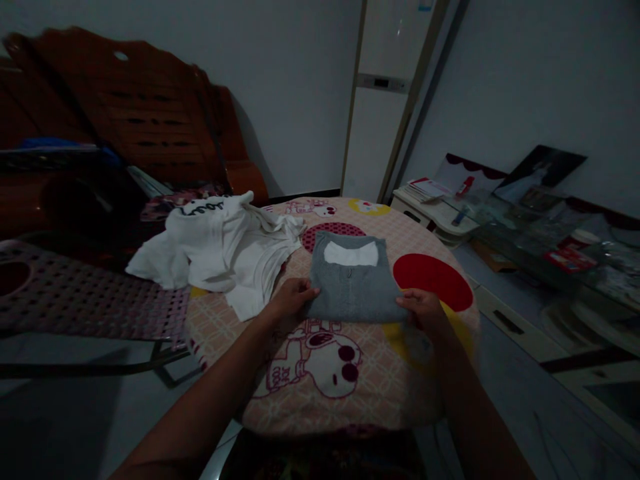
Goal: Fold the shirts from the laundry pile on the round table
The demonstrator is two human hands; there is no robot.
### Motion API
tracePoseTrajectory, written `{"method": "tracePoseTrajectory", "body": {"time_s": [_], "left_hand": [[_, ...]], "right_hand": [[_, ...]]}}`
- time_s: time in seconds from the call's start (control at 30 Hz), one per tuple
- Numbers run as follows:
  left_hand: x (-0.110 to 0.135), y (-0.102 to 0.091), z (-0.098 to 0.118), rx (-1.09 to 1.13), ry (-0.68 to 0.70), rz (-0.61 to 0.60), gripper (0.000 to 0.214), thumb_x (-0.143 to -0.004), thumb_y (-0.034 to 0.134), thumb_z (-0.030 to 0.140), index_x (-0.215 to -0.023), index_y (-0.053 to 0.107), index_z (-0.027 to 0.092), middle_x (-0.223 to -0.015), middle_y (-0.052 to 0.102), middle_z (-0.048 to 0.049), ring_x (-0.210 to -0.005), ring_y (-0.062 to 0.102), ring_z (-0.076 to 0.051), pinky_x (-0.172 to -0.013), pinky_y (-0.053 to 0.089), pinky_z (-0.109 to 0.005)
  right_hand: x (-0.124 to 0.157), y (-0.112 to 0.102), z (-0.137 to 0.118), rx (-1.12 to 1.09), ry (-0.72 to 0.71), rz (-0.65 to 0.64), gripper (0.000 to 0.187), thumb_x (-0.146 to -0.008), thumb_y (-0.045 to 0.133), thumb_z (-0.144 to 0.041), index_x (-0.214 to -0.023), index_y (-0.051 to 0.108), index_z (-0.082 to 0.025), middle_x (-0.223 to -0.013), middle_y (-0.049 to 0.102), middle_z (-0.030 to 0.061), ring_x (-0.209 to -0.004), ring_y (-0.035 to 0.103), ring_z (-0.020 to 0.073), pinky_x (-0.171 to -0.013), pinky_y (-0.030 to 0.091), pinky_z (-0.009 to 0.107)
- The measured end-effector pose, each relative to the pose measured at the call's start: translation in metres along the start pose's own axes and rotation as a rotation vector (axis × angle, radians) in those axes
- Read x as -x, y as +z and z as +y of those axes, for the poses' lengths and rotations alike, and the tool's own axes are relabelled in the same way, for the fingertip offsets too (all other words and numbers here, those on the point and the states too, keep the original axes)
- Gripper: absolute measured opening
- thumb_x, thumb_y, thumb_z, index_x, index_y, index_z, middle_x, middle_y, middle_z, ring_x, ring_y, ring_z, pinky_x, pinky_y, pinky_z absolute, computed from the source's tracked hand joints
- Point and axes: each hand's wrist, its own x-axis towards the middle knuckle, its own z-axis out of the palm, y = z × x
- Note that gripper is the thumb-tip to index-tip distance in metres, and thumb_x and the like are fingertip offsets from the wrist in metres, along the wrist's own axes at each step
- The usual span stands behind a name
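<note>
A grey knit garment (353, 293), folded into a compact rectangle with a white patch at its neckline, lies on the round table. Its left edge is pinched between the thumb and fingers of my left hand (295, 298). On the opposite edge, my right hand (423, 308) grips the same garment near its lower corner. To the left, a crumpled white shirt (235, 247) with dark lettering spreads over the table's side and hangs past it. Under both garments is a patterned cloth (390, 393) with cartoon dogs and red and yellow circles.
A woven chair (100, 293) stands left of the table, and a carved wooden bench (145, 113) behind it. Along the right runs a glass-topped cabinet (530, 233) crowded with small items. A tall white air conditioner (375, 133) rises at the back.
</note>
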Motion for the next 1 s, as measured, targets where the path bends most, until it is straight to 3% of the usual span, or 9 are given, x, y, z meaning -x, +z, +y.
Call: {"method": "tracePoseTrajectory", "body": {"time_s": [0.2, 0.4, 0.6, 0.8, 0.9, 1.0], "left_hand": [[0.005, 0.016, 0.007, -0.119, 0.114, 0.14, 0.033, -0.08, 0.051, 0.052, -0.071, 0.05, 0.02, -0.065, 0.052, 0.0001, -0.063, 0.049, -0.015, -0.055, 0.037, -0.025], [0.0, 0.004, 0.011, -0.325, 0.12, 0.226, 0.027, -0.085, 0.048, 0.045, -0.072, 0.052, 0.021, -0.067, 0.057, -0.002, -0.067, 0.055, -0.018, -0.06, 0.039, -0.027], [0.0, 0.003, 0.005, -0.523, 0.115, 0.133, 0.021, -0.085, 0.049, 0.034, -0.068, 0.051, 0.022, -0.068, 0.061, -0.0045, -0.071, 0.059, -0.02, -0.063, 0.041, -0.028], [0.0, -0.001, 0.004, -0.656, 0.058, 0.055, 0.023, -0.089, 0.05, 0.032, -0.071, 0.057, 0.02, -0.076, 0.067, -0.0077, -0.076, 0.064, -0.022, -0.069, 0.044, -0.031], [0.003, -0.005, 0.012, -0.727, 0.004, 0.065, 0.02, -0.091, 0.053, 0.031, -0.093, 0.065, 0.016, -0.09, 0.072, -0.0106, -0.087, 0.068, -0.024, -0.078, 0.049, -0.032], [0.003, -0.001, 0.032, -0.823, 0.076, 0.226, 0.042, -0.09, 0.057, 0.028, -0.13, 0.056, 0.014, -0.117, 0.07, -0.0154, -0.109, 0.066, -0.028, -0.092, 0.051, -0.037]], "right_hand": [[0.008, 0.009, -0.009, 0.037, -0.013, -0.121, 0.032, -0.062, 0.075, -0.042, -0.08, 0.064, -0.018, -0.06, 0.057, -0.0039, -0.039, 0.045, 0.0093, -0.038, 0.033, 0.023], [0.003, 0.008, -0.016, 0.113, -0.071, 0.015, 0.028, -0.068, 0.068, -0.046, -0.076, 0.057, -0.021, -0.053, 0.047, -0.0059, -0.039, 0.038, 0.0094, -0.038, 0.027, 0.023], [-0.008, 0.007, -0.001, 0.327, -0.258, 0.02, 0.028, -0.065, 0.066, -0.042, -0.059, 0.048, -0.022, -0.058, 0.047, -0.0026, -0.053, 0.043, 0.0121, -0.05, 0.033, 0.025], [-0.012, 0.008, 0.003, 0.394, -0.273, 0.044, 0.031, -0.064, 0.064, -0.042, -0.054, 0.042, -0.023, -0.054, 0.042, -0.004, -0.052, 0.038, 0.0111, -0.05, 0.029, 0.025], [-0.012, 0.008, 0.003, 0.373, -0.245, 0.022, 0.032, -0.065, 0.064, -0.043, -0.055, 0.043, -0.022, -0.055, 0.041, -0.0045, -0.051, 0.037, 0.0102, -0.049, 0.027, 0.025], [-0.01, 0.009, 0.003, 0.295, -0.185, 0.021, 0.034, -0.064, 0.067, -0.044, -0.056, 0.043, -0.022, -0.055, 0.039, -0.0054, -0.05, 0.036, 0.0093, -0.047, 0.026, 0.024]]}}
